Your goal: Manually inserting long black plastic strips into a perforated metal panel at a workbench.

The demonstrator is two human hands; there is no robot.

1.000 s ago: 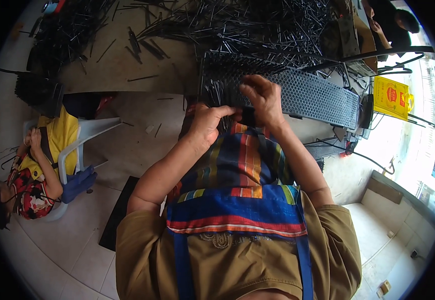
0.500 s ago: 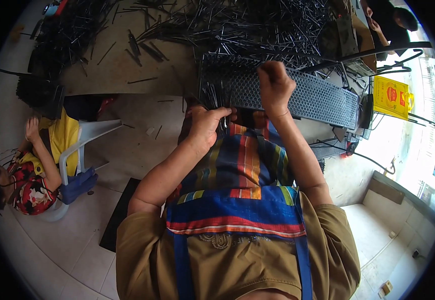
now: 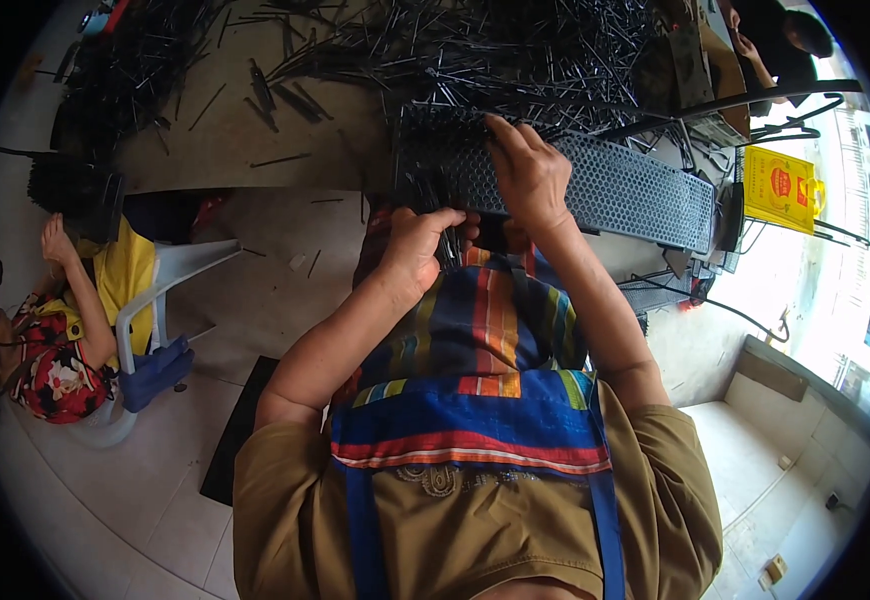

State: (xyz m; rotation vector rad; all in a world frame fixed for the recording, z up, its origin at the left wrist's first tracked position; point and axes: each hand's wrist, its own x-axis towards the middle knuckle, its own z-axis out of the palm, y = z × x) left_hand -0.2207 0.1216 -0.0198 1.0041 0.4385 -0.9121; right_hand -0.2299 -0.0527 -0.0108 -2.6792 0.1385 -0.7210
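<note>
A long grey panel with rows of holes (image 3: 625, 185) lies across the front of the table before me. Its left part is dark. My left hand (image 3: 417, 245) is closed round a bundle of thin black strips (image 3: 449, 248) just below the panel's near edge, with the thumb laid across them. Over the panel, my right hand (image 3: 533, 182) reaches with bent fingers close together, their tips at the dark left part. Whatever those fingertips pinch is too small to make out.
Heaps of loose black strips (image 3: 545, 50) cover the far table (image 3: 225, 150). At left, a person (image 3: 65, 350) sits on a white chair (image 3: 145, 300) by a black bristly block (image 3: 75, 190). Right, a yellow bag (image 3: 777, 190) hangs near black metal bars. Another person (image 3: 780, 60) is at far right.
My right hand has come left and its fingers now reach to the panel's dark part, where before it was a raised fist. My left hand has barely moved.
</note>
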